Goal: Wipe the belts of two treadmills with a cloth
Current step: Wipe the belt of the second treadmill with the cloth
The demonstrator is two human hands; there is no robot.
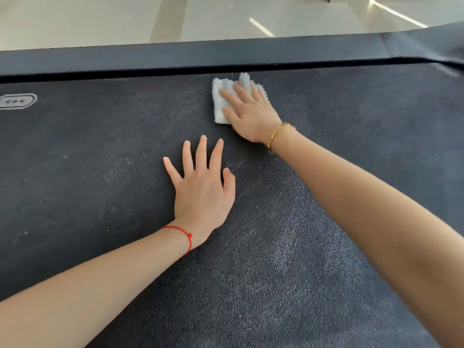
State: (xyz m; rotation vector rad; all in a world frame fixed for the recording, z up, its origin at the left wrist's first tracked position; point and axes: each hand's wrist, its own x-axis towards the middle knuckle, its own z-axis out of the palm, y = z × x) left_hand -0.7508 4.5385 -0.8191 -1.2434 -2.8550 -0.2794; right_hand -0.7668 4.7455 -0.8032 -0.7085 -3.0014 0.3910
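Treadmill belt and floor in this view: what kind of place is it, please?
Probably a gym or fitness room. A wide dark treadmill belt with a side rail fills the view, beyond it a pale polished floor. The right hand presses a cloth on it.

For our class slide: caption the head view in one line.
Right hand presses cloth on treadmill belt; left hand rests flat.

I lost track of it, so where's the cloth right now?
In the head view, the cloth lies on the belt near its far edge, pressed flat under the right hand, beyond the left hand.
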